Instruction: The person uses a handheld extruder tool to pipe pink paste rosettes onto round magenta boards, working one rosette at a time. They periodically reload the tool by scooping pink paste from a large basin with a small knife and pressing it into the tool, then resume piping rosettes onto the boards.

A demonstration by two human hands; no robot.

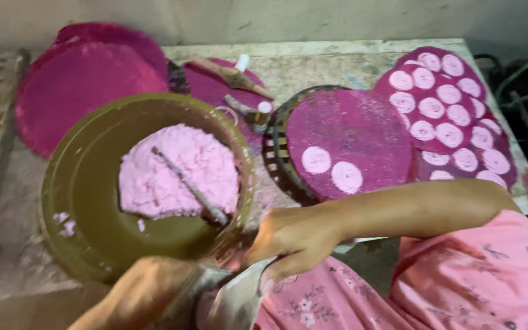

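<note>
My left hand (137,294) at the bottom edge is wrapped around a grey metal cylinder-like tool (227,300), which is blurred. My right hand (293,239) reaches in from the right, its fingers curled over the top of the same tool. Just beyond both hands stands a wide olive bowl (87,183) holding a mound of pink dough (181,168). A metal spoon (190,188) lies stuck in the dough. To the right, a round magenta mat (362,131) on a dark wire rack carries two pink dough coils (331,168).
Further right, overlapping magenta mats (453,116) hold several pink coils. Bare magenta mats (80,79) are stacked at the back left. A wooden-handled tool (230,74) and a small bottle (263,113) lie on the worn stone slab (325,64). My pink floral clothing (435,287) fills the lower right.
</note>
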